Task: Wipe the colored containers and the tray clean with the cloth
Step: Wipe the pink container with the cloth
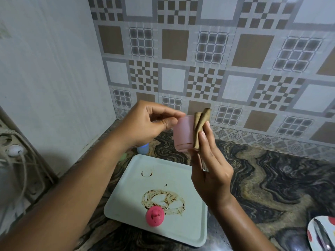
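Pink container (182,134) pinched in grip of left hand (145,122); right hand (212,171) holds cloth (200,124) against its side.

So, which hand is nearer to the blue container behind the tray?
Left. The left hand is just above the blue container; the right hand, holding the cloth, is farther to its right.

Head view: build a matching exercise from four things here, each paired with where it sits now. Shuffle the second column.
1 pale pink container
2 cloth
3 dark pink lid
4 blue container

A behind the tray, on the counter
B held up in the left hand
C on the tray, at the brown stain
D in the right hand, against the pale pink container

Pairs: 1-B, 2-D, 3-C, 4-A
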